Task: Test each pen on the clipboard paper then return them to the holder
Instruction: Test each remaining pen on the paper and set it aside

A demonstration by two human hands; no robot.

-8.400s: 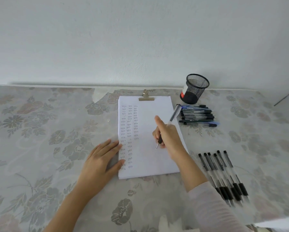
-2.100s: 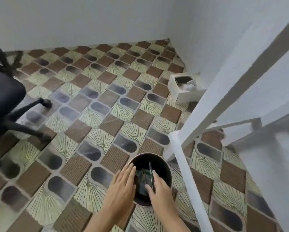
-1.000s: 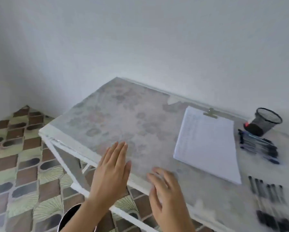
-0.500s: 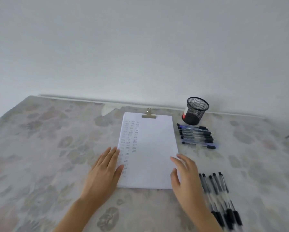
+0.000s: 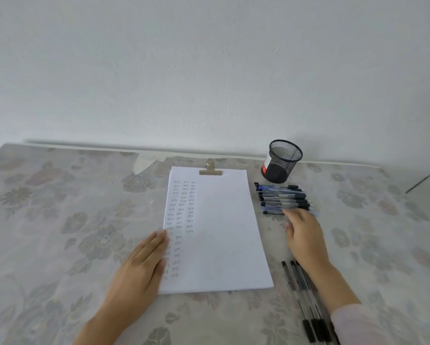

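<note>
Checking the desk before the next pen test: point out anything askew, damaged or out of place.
The floral table cover has a torn-looking gap at the back edge, left of the clipboard clip, baring white. The mesh holder appears to lean.

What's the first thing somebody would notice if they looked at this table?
Probably the white paper clipped in the middle of the flowery table, with columns of tiny pen marks down its left side and the left hand lying flat on its edge. Next comes the right hand, stretched toward the row of pens beside the paper, just in front of the black mesh holder.
</note>
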